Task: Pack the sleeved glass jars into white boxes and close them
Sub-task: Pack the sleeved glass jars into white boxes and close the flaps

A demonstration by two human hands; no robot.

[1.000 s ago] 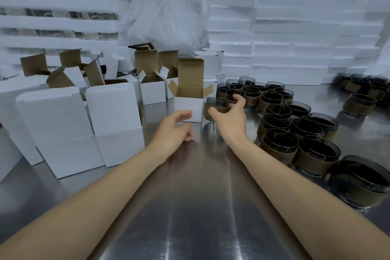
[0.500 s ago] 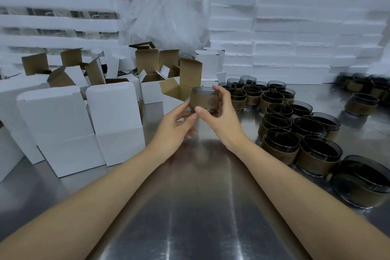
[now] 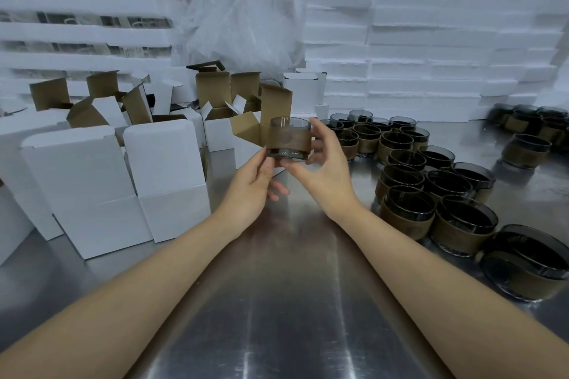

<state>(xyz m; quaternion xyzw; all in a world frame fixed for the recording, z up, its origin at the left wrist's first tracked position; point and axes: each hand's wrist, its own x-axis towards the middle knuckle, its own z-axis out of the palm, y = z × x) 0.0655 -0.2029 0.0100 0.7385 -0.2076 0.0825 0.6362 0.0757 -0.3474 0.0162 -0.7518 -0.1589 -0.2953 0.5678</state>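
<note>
A dark glass jar in a brown sleeve [image 3: 288, 138] is held upright above the steel table, in front of an open white box [image 3: 258, 129] with brown inner flaps. My right hand [image 3: 320, 172] grips the jar from its right side, index finger at the rim and thumb under the base. My left hand [image 3: 251, 184] pinches the jar's lower left edge with thumb and fingertips. Several more sleeved jars [image 3: 431, 194] stand grouped on the right.
Closed white boxes [image 3: 123, 181] stand at the left, with open boxes [image 3: 215, 120] behind them. Stacked white foam trays [image 3: 431, 49] and a plastic bag [image 3: 246, 18] fill the back. Another jar group [image 3: 529, 129] sits far right on the steel table [image 3: 277, 301].
My right hand picked a jar from the group and raised it in front of the open box. My left hand came up and took hold of its lower left edge.
</note>
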